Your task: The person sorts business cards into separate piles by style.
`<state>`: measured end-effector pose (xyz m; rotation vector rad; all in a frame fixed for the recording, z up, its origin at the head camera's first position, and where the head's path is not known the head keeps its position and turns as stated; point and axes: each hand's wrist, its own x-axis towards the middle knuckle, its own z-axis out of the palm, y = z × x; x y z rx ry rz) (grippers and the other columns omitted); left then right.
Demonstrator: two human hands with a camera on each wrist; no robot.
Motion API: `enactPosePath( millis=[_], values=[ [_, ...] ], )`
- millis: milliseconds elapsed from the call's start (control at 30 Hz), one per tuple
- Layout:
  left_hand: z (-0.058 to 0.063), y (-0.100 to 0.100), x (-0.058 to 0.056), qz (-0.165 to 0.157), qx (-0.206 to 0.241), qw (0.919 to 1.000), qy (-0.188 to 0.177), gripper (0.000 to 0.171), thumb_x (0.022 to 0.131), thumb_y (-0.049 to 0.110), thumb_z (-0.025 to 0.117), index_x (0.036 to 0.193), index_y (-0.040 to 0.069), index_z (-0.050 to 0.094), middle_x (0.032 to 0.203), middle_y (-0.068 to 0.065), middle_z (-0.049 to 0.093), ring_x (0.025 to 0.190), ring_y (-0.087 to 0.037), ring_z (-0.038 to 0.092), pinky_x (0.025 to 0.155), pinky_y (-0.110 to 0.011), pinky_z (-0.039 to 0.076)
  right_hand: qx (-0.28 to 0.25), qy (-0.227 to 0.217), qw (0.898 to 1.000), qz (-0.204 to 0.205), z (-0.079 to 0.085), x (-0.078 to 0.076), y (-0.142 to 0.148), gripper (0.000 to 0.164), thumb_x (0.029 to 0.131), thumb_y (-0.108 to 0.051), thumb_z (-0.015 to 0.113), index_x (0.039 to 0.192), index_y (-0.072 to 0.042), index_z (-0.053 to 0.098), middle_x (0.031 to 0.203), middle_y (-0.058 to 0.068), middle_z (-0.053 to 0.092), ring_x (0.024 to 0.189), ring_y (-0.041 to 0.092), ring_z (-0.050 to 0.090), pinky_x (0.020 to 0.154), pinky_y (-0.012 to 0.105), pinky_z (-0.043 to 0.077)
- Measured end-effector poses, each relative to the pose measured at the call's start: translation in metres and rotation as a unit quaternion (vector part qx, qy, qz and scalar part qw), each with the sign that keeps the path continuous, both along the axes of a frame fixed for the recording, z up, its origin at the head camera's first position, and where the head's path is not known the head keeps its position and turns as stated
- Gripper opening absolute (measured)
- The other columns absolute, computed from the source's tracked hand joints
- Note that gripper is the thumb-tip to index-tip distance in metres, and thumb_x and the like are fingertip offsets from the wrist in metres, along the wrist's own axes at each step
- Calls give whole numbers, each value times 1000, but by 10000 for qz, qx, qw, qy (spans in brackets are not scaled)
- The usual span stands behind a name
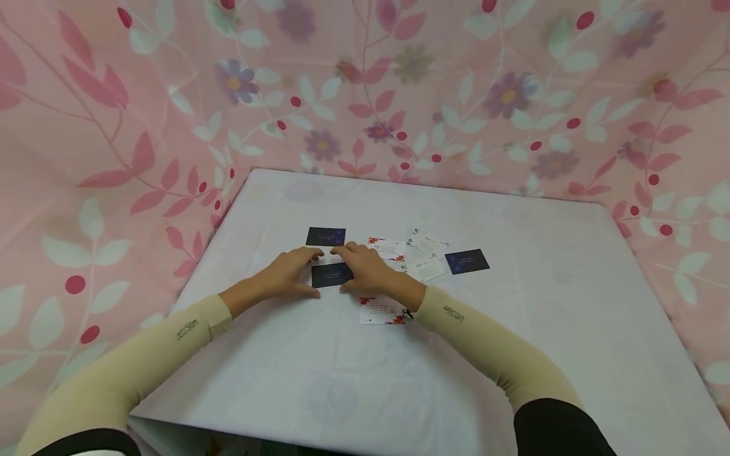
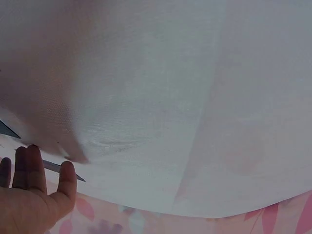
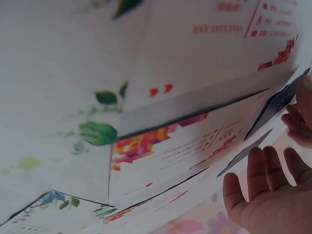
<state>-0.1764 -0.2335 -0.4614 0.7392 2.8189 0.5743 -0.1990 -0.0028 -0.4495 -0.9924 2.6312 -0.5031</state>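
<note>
In the head view a dark navy business card (image 1: 329, 275) lies on the white-covered table between the two hands. My left hand (image 1: 291, 272) is at its left side, fingers loosely bent and thumb apart. At the card's right end, my right hand (image 1: 371, 269) overlaps it, with thumb and forefinger spread. A second dark card (image 1: 326, 236) lies just beyond the fingertips. The left wrist view shows the left hand (image 2: 36, 207) with fingers apart and nothing in them. In the right wrist view the right hand's fingers (image 3: 273, 173) are extended beside dark cards (image 3: 275, 105).
White cards with red-orange patterns lie beyond (image 1: 388, 248) and below the right forearm (image 1: 382, 311). To the right are leafy white cards (image 1: 426, 268) and another dark card (image 1: 467, 261). Pink floral cloth (image 1: 365, 95) hangs behind the table (image 1: 513, 380).
</note>
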Motion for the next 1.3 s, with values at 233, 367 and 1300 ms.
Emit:
enactPosePath(
  millis=[233, 367, 1300],
  values=[
    [-1, 3, -5, 199, -30, 9998, -46, 82, 67, 45, 89, 132, 10, 54, 121, -8, 62, 113, -27, 57, 94, -54, 42, 145, -272, 9995, 32, 3, -6, -6, 69, 81, -34, 82, 140, -18, 49, 139, 6, 50, 125, 25, 47, 108, 46, 38],
    [-2, 3, -10, 249, 135, 9993, -235, 77, 67, 41, 90, 129, 10, 57, 119, -7, 63, 108, -25, 57, 92, -53, 43, 348, -395, 9986, 2, 2, -9, -8, 67, 81, -34, 81, 139, -18, 52, 136, 6, 51, 122, 25, 47, 108, 45, 39],
    [-5, -2, -15, 55, 475, 9972, -583, 66, 70, 37, 89, 123, 9, 62, 117, -7, 60, 106, -23, 55, 89, -49, 45, 193, -815, 9964, 134, -8, -27, -6, 58, 77, -40, 84, 123, -12, 61, 115, 2, 58, 103, 16, 51, 95, 31, 44]
  ],
)
